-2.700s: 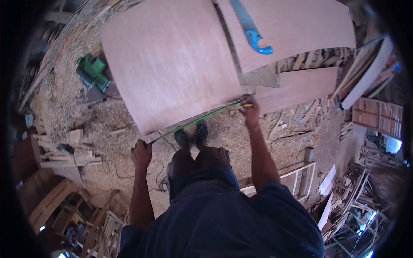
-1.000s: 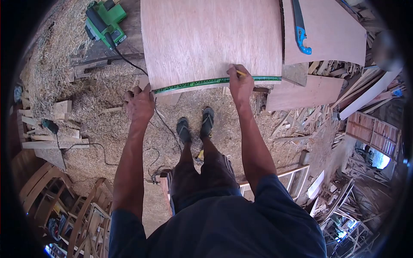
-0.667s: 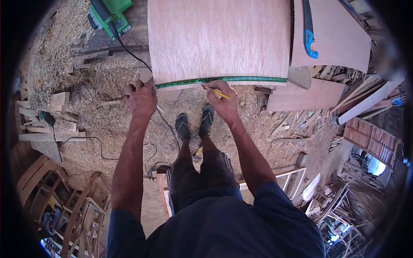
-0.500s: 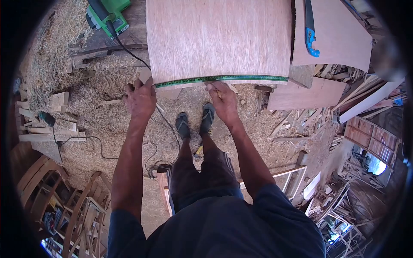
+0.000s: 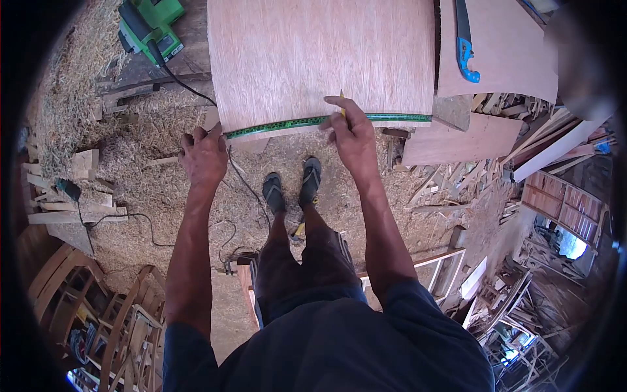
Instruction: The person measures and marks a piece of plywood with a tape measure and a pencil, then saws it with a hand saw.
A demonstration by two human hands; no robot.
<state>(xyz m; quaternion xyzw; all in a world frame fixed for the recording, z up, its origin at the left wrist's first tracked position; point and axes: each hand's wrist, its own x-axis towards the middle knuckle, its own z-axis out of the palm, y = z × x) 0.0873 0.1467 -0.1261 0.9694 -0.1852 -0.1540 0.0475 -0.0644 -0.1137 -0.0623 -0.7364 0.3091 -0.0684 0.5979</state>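
A reddish plywood sheet [image 5: 320,59] lies flat in front of me. A green measuring tape [image 5: 287,124] runs along its near edge. My left hand [image 5: 204,157] grips the tape's case at the sheet's near left corner. My right hand [image 5: 353,134] holds a yellow pencil [image 5: 341,104], tip up against the sheet just above the tape, near the middle of the edge. My sandalled feet [image 5: 290,189] stand on wood shavings just below the edge.
A blue-handled handsaw [image 5: 465,42] lies on a second plywood sheet [image 5: 503,65] to the right. A green power planer [image 5: 147,26] with a black cord sits at the far left. Offcuts, planks and wooden frames [image 5: 444,261] litter the shaving-covered floor.
My right hand has come up from under the sheet's edge onto its face, pencil now pointing at the wood above the tape. My left hand has stayed at the corner.
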